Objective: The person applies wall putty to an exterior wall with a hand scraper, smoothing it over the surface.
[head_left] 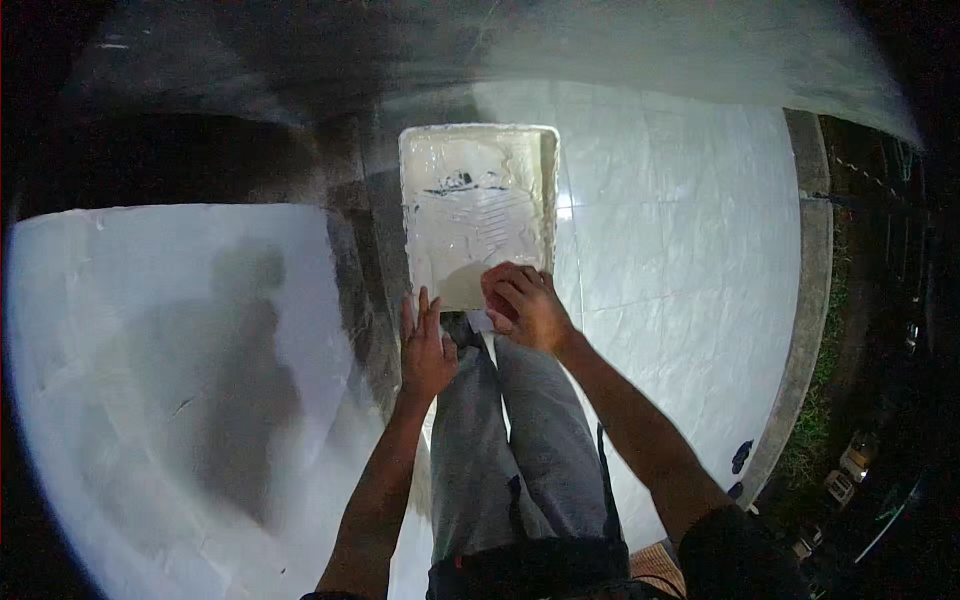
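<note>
A rectangular paint tray (404, 205) lies in front of me, its inside coated with wet, cream-coloured paint (440, 235). Dark patches show through the coating toward its far part, and ridges mark the middle. My right hand (538, 315) is closed around a reddish, sponge-like block (497, 284) at the tray's near right corner. Part of the block is hidden under my fingers. At the near left corner, my left hand (426, 350) rests against the rim, fingers stretched out and slightly apart. Below the tray are my legs in grey trousers (468, 440).
White sheeting or panelling (690, 220) spreads to the right, ending at a concrete ledge (815, 270). A white surface (310, 260) with a person-shaped shadow stands at left. Small dark objects (741, 456) lie near the ledge. Beyond it are green plants (815, 420) and darkness.
</note>
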The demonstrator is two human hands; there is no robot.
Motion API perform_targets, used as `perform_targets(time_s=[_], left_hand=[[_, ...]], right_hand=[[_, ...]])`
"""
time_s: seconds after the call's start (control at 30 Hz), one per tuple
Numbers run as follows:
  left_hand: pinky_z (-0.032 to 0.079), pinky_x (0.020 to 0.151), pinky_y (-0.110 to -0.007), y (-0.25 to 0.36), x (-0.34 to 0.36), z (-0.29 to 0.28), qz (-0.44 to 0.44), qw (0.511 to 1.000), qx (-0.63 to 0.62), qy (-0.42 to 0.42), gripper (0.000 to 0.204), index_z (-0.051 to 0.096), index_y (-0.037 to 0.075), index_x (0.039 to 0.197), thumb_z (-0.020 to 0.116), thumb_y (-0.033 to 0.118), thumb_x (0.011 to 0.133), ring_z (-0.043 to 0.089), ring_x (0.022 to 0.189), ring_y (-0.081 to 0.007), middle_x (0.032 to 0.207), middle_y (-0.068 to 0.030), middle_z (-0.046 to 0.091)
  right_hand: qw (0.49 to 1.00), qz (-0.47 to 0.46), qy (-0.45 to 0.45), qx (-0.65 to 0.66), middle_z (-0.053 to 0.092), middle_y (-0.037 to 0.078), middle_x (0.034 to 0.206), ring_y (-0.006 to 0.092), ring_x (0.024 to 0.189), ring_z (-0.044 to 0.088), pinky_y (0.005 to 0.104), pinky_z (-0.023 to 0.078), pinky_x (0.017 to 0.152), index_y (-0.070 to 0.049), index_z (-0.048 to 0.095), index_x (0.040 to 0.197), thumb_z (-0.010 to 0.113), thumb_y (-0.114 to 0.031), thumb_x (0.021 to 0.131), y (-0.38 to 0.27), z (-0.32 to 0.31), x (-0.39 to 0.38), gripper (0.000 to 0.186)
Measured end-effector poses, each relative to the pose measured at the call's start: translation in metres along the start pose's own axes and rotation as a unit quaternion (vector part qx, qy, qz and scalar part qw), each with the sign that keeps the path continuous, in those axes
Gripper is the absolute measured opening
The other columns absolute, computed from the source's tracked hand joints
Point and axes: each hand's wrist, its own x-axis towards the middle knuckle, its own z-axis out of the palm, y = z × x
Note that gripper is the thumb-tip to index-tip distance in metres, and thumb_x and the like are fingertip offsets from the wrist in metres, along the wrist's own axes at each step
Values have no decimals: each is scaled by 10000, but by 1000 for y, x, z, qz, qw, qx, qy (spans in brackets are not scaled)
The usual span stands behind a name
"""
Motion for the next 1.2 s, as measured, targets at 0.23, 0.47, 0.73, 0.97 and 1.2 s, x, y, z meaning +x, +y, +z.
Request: perform_targets(time_s=[0.23,0.47,0.73,0.97,1.2], left_hand=[[199,1251,-591,-37,7,22,-14,998,-10,66,578,383,-45,1512,505,94,965,157,1559,-506,1666,-269,269],[192,1249,-594,-31,1,37,-52,996,-41,64,543,388,-36,1512,460,192,1024,160,1558,-503,1672,-264,258],[187,1246,-603,-35,-1,43,-71,995,-28,70,534,362,0,1528,439,254,1065,167,1552,-509,1677,-245,260],[168,1256,-597,-29,-2,42,-85,994,-34,64,552,356,8,1531,498,182,1026,140,1560,-502,1681,-243,246],[172,1257,-592,-32,-9,41,-83,994,-30,68,577,349,3,1540,505,154,1005,166,1559,-486,1678,-241,248]], right_hand=[[941,-282,-141,-126,595,102,1319,303,1334,503,552,383,980,-119,651,1246,714,-383,827,66,25,76,499],[911,-360,-140,-146,594,71,1278,279,1289,521,550,375,986,-126,651,1222,684,-373,891,97,23,105,415],[852,-374,-284,-233,576,85,1315,231,1299,497,555,376,1034,-110,655,1212,635,-419,924,101,24,120,423],[844,-420,-240,-232,638,36,1205,200,1275,536,491,375,1006,-89,690,1156,679,-354,844,117,8,133,409],[932,-301,-119,-166,612,53,1205,240,1261,548,472,389,1005,-129,669,1157,702,-323,817,98,-5,135,393]])
